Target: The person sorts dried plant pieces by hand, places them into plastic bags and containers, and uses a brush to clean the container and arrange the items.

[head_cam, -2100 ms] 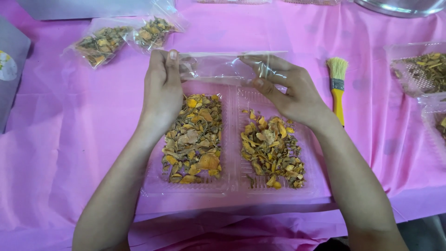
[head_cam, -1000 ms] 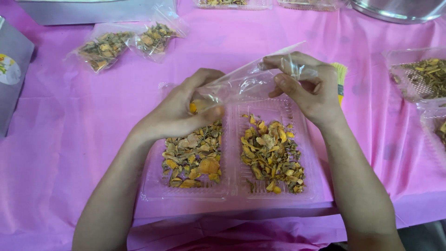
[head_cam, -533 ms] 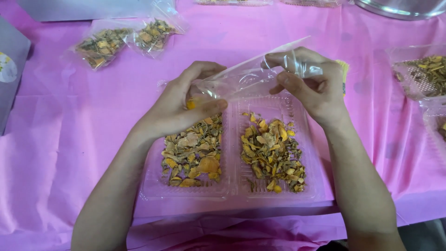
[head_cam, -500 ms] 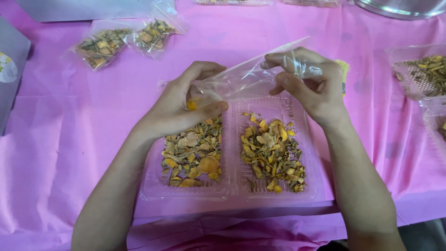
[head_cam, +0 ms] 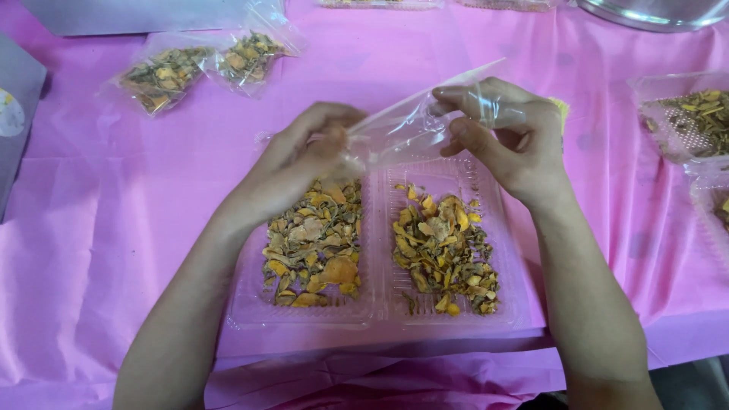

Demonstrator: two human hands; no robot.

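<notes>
Head camera view, looking down at a worktop (head_cam: 91, 228) covered in a pink cloth. At far left lies the edge of a grey box (head_cam: 15, 114). Just right of it, towards the back, two small sealed clear bags of dried yellow and brown pieces (head_cam: 194, 68) lie side by side. At centre, the left hand (head_cam: 304, 163) pinches the lower left end of an empty clear plastic bag (head_cam: 410, 125), fingers closed on the film. The bag slants up to the right, held in the air above a clear two-compartment plastic tray (head_cam: 380, 311). Both compartments hold dried orange-yellow pieces (head_cam: 444, 250), and the tray rests on the worktop in front of the person. The right hand (head_cam: 509, 137) grips the bag's upper right end, thumb and fingers closed on the film, so the two hands are apart with the bag stretched between them. The step in hand appears to be working the bag's mouth open; parting the two layers would call for a sliding rub of the fingertips. At far right sit more clear trays of dried pieces (head_cam: 683, 114), and a metal bowl's rim (head_cam: 653, 11) shows at the top.
</notes>
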